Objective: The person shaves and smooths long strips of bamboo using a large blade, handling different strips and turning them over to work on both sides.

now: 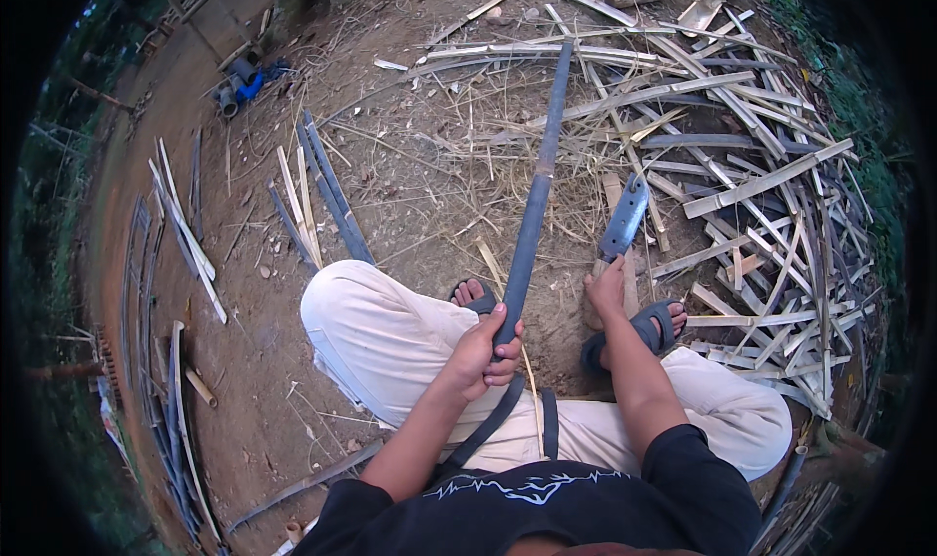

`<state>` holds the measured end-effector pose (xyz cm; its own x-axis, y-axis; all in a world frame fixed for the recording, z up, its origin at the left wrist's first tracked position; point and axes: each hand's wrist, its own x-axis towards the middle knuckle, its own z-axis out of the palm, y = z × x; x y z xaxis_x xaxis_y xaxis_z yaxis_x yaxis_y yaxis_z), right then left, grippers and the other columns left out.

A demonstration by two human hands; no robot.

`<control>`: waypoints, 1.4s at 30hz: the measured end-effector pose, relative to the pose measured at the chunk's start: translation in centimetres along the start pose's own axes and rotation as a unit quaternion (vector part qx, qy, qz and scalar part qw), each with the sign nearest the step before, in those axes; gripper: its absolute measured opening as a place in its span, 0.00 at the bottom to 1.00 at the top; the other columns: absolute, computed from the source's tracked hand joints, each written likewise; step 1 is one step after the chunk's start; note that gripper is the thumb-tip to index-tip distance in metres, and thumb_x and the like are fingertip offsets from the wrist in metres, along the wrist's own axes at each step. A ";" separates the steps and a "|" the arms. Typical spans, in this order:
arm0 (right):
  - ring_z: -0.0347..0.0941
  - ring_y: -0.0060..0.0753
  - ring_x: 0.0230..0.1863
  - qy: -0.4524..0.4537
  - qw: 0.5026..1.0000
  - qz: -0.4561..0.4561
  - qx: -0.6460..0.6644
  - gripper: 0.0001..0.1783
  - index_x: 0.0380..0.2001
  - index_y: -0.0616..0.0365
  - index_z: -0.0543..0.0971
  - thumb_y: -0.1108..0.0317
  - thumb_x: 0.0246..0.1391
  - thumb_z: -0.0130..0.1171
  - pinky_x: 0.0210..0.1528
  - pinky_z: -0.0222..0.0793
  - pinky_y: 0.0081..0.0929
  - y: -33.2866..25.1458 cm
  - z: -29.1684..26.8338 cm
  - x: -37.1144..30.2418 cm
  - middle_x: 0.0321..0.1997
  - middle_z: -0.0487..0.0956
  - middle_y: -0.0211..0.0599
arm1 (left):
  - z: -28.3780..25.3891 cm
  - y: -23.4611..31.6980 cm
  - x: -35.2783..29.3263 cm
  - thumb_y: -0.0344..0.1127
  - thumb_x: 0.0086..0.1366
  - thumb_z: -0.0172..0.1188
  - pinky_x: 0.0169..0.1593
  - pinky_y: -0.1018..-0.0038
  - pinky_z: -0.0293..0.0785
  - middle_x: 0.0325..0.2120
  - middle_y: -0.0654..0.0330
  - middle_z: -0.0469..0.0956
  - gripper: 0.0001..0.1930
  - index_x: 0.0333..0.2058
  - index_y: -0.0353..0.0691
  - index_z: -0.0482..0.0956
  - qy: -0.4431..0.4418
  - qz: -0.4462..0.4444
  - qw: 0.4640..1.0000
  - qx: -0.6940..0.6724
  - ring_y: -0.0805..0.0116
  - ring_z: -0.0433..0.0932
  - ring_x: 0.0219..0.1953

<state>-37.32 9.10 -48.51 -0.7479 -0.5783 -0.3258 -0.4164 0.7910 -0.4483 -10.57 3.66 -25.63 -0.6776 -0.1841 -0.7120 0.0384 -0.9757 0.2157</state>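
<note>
My left hand (483, 353) is wrapped round the near end of a long dark bamboo strip (532, 214). The strip slants up and away from me between my knees, its far end reaching toward the scattered pieces at the top. In my right hand (606, 287) is a machete (626, 218), gripped by its handle beside my right foot. Its broad, shiny blade has a few holes and points away from me. A pale flat length of wood (621, 263) lies on the ground under the blade, partly covered by it.
Split bamboo strips (752, 205) make a big tangled heap to my right. More strips (332, 190) lie beyond my left knee, and others (176, 419) at the far left. Dry shavings (517, 156) litter the dirt ahead. Dark tubes (234, 87) with something blue lie at the upper left.
</note>
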 end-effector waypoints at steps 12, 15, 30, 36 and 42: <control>0.75 0.63 0.52 0.030 0.997 -0.048 0.050 0.40 0.59 0.66 0.61 0.62 0.48 0.66 0.56 0.69 0.45 -5.1 -13.4 1.3 0.47 0.78 0.66 | 0.3 -0.6 1.0 0.59 0.76 0.37 0.11 0.80 0.45 0.16 0.72 0.58 0.22 0.36 0.47 0.67 -0.039 -0.022 0.998 -0.048 0.81 0.48 0.09; 0.77 0.62 0.41 -0.029 0.979 -0.202 0.012 0.31 0.56 0.63 0.63 0.64 0.53 0.62 0.44 0.72 0.48 -8.7 -21.9 -0.4 0.36 0.79 0.63 | 1.1 -0.7 1.2 0.59 0.76 0.37 0.11 0.80 0.45 0.16 0.71 0.58 0.22 0.36 0.46 0.67 -0.055 -0.023 0.996 -0.066 0.81 0.49 0.09; 0.79 0.44 0.28 -0.041 0.818 -0.555 -0.146 0.12 0.28 0.56 0.72 0.66 0.45 0.66 0.29 0.74 0.40 -8.6 -19.7 7.4 0.24 0.77 0.39 | 5.0 -3.1 1.7 0.58 0.76 0.37 0.13 0.83 0.45 0.18 0.72 0.57 0.22 0.39 0.44 0.67 0.000 -0.014 0.993 -0.113 0.84 0.49 0.11; 0.78 0.43 0.27 -0.087 0.773 -0.620 -0.104 0.14 0.27 0.54 0.73 0.66 0.39 0.69 0.30 0.74 0.40 -10.3 -18.1 7.7 0.23 0.76 0.38 | 4.8 -3.0 2.2 0.57 0.76 0.40 0.13 0.84 0.42 0.17 0.72 0.57 0.22 0.38 0.42 0.66 0.053 0.006 0.990 -0.128 0.86 0.49 0.12; 0.79 0.49 0.29 -0.056 0.870 -0.458 -0.176 0.14 0.31 0.58 0.73 0.66 0.45 0.68 0.29 0.75 0.43 -7.8 -19.2 12.4 0.26 0.79 0.44 | 3.7 -4.1 2.2 0.57 0.76 0.39 0.14 0.84 0.42 0.17 0.72 0.56 0.22 0.39 0.42 0.66 0.039 0.001 0.993 -0.113 0.85 0.48 0.13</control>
<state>-53.31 -0.40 -33.09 0.0272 -0.9982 -0.0536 -0.9579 -0.0107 -0.2869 -14.97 7.67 -25.58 -0.6184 -0.1857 -0.7636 0.2089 -0.9756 0.0680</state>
